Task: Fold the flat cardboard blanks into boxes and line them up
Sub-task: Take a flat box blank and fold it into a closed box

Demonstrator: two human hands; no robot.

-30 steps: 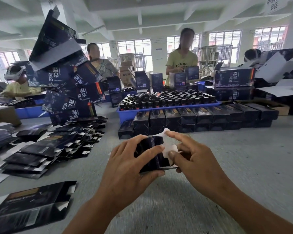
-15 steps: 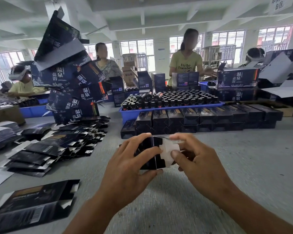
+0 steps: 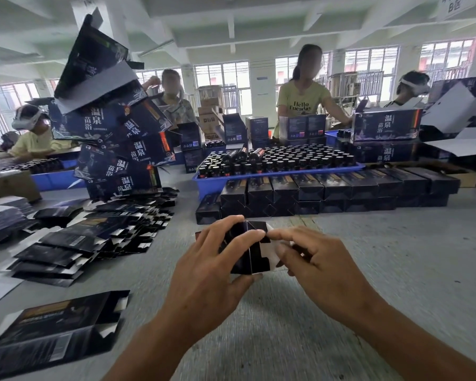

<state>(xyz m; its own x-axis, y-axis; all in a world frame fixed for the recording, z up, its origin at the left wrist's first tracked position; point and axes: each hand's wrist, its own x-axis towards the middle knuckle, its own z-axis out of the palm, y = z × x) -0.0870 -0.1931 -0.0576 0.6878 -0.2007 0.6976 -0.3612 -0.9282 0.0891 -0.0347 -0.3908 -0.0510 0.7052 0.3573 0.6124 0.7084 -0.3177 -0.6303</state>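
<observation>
A small dark box (image 3: 252, 251), half folded, is held over the grey table (image 3: 396, 257) in front of me. My left hand (image 3: 215, 268) grips its left side, fingers over the top and thumb beneath. My right hand (image 3: 316, 259) pinches the box's white end flap at its right side. Behind it, a double row of folded dark boxes (image 3: 335, 188) runs left to right. Flat dark blanks (image 3: 94, 232) lie in a loose pile at the left, and one large blank (image 3: 55, 331) lies near the front left.
A blue tray (image 3: 212, 185) full of dark bottles stands behind the box row. A leaning tower of big printed cartons (image 3: 113, 133) rises at the left. Several people work at the far side. An open cardboard box (image 3: 467, 177) sits at the right.
The white end flap has been pushed down and inward against the box end. My right fingers moved in toward my left fingertips. The box stays in place.
</observation>
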